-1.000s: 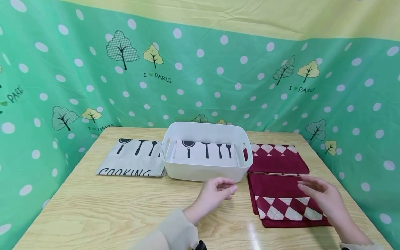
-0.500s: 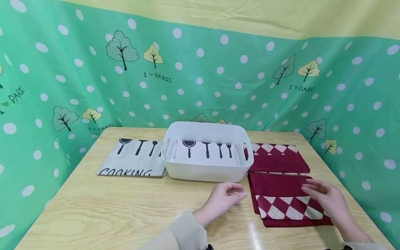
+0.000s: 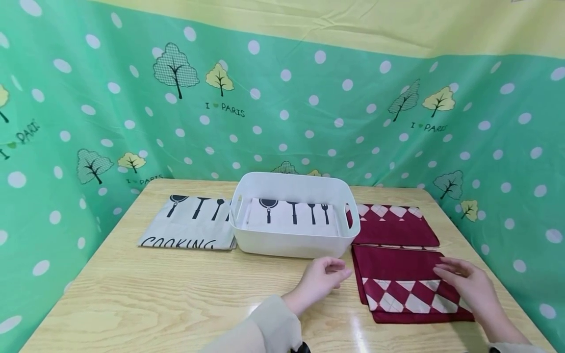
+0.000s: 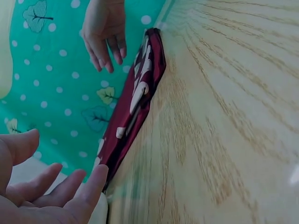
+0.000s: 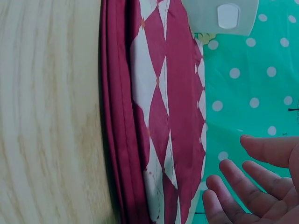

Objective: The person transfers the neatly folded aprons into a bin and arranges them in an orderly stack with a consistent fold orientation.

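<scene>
Drifting rightward, the left hand (image 3: 321, 279) now faces the right hand (image 3: 470, 284) across the near red cloth (image 3: 397, 264), folded on the table (image 3: 176, 289), bringing both within reach; both are empty, seemingly not touching it.

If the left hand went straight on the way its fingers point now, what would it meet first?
The left hand would likely meet the near edge of the nearer burgundy folded cloth first. Its height is unclear, so it might pass over the cloth instead.
</scene>
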